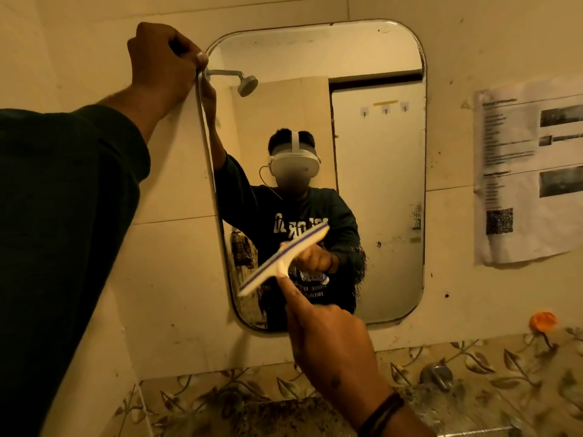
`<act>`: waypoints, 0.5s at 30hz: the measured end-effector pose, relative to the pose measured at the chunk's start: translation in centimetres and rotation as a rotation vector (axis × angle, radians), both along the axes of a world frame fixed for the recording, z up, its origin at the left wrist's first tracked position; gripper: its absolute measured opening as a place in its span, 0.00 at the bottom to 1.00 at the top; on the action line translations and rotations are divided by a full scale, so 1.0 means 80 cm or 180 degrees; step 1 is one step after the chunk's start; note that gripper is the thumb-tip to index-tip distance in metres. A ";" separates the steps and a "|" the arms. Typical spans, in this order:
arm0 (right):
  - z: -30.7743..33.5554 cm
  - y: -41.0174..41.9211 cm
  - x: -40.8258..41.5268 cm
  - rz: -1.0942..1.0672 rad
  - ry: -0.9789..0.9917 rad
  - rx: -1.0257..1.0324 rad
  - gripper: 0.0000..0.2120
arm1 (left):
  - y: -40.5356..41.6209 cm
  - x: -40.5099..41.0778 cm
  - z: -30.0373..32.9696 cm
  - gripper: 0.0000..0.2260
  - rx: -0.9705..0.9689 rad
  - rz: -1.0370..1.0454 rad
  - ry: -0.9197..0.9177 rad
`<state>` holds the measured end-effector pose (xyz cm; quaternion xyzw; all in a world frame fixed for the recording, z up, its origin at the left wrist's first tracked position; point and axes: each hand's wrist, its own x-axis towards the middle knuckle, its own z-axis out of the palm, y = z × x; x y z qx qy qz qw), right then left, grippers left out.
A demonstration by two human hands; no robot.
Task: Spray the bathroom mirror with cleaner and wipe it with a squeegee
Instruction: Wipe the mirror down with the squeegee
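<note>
The mirror point(372, 146), a tall pane with rounded corners, hangs on the cream wall point(176, 263) and fills the middle of the view. Up at eleven o'clock, the left hand point(164, 61) is clenched on the mirror's upper left corner, fingers curled over the edge, thumb tip pressed against the rim, dark sleeve point(63, 231) running down to eight o'clock.

Down at six o'clock comes the right hand point(328, 339), wrapped around the handle of the squeegee point(284, 258), forefinger stretched out straight along the handle towards the blade. The squeegee is cream with a purple strip along its blade, and it sits tilted, high end at one o'clock, low end at seven, over the lower left part of the glass. Whether the blade is touching the glass, I cannot tell. A dark band point(381, 414) circles the right wrist.

The lower left of the mirror is speckled with droplets and streaks, and there are dark spots along the right edge too. In the glass: a person in a white headset and dark printed top, a shower head point(247, 85) and a pale door point(378, 171).

Over at three o'clock, a printed paper sheet point(530, 171) is stuck to the wall. At five o'clock, leaf-patterned tiles point(492, 367), a metal tap point(437, 375) and a small orange object point(543, 320).
</note>
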<state>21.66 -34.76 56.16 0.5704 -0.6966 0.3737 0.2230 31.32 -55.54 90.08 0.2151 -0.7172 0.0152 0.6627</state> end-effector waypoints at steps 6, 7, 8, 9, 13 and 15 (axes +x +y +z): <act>-0.039 0.030 -0.023 -0.0126 -0.0172 0.0260 0.30 | 0.002 0.000 -0.001 0.12 -0.0006 0.0078 -0.0007; -0.036 0.029 -0.021 -0.0115 -0.0166 0.0242 0.29 | 0.002 -0.001 -0.001 0.13 0.0004 0.0084 -0.0004; -0.030 0.027 -0.018 -0.0081 -0.0137 0.0213 0.27 | 0.003 -0.001 -0.001 0.13 0.0017 0.0078 -0.0001; -0.023 0.023 -0.013 -0.0032 -0.0058 0.0209 0.26 | 0.003 -0.001 -0.001 0.13 0.0033 0.0072 0.0004; 0.006 0.000 0.013 0.0174 0.0561 0.0414 0.25 | 0.003 -0.002 -0.002 0.13 0.0029 0.0064 -0.0013; 0.015 -0.015 0.024 0.0179 0.0824 0.0504 0.26 | 0.004 0.000 -0.004 0.13 0.0027 0.0056 -0.0020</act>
